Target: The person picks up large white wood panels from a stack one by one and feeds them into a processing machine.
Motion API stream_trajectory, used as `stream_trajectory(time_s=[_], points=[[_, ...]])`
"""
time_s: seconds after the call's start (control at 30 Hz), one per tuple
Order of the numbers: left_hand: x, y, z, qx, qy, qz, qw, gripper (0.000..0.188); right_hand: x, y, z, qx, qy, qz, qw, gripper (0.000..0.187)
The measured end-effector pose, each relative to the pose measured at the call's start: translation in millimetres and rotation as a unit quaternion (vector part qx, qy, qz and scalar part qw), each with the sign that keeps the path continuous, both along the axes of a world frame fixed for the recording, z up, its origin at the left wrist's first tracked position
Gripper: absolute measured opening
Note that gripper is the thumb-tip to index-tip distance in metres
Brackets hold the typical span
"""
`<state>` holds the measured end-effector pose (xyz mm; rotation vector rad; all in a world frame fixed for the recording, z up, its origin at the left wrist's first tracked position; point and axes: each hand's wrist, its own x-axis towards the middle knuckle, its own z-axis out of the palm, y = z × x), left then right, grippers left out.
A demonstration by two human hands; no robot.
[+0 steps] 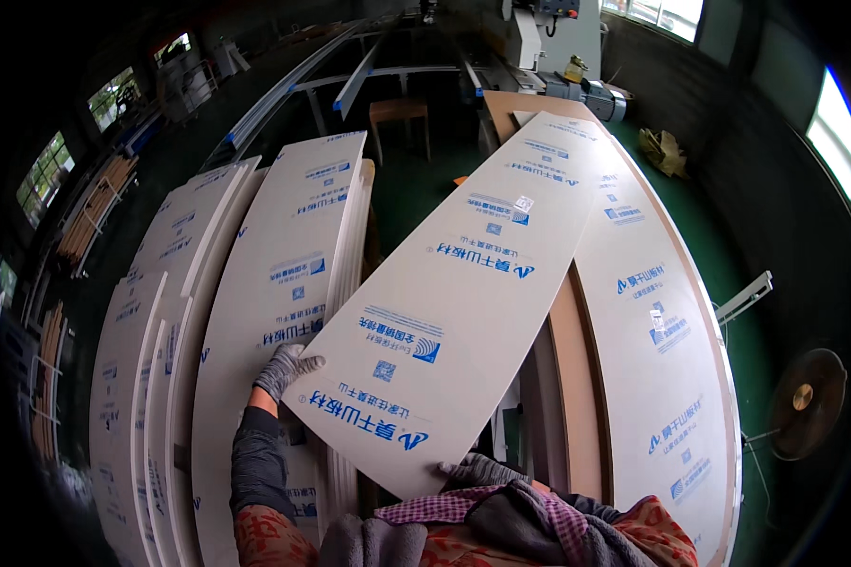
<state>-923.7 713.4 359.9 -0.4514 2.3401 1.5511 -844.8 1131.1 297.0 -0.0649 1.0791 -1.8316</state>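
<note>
A long white board (473, 312) with blue print slants across the middle, its far end over the board pile on the right. My left hand (288, 370), in a grey glove, is closed on its near left corner. At the near edge, my right hand (487, 471), also gloved in grey, grips the same board, its fingertips showing over the rim. Beneath my left forearm stands a stack of similar boards (265, 274). Another printed white board (695, 378) lies to the right, partly covered by the held one at its far end.
More white boards (123, 397) are stacked at far left. A brown panel (575, 378) edges the right pile. Farther off are a wooden stool (399, 113), metal rails (355, 80) and a machine with a motor (596, 97). A round brown disc (806, 404) stands at right.
</note>
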Motion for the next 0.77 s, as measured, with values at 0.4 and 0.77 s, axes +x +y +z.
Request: stream_trajectory(time_s=[0.4,0.77], points=[[442.9,-148.2,-15.0,-0.338,-0.129,0.278,0.89,0.063,-132.2,27.2,-3.3,-0.136,-0.064,-0.276,0.949,0.037],[650.9,-1.7,47.2,-0.429,-0.265,0.538,0.675,0.065,-53.6,-101.0,22.8,-0.077,-0.034,-0.071,0.994,0.035]])
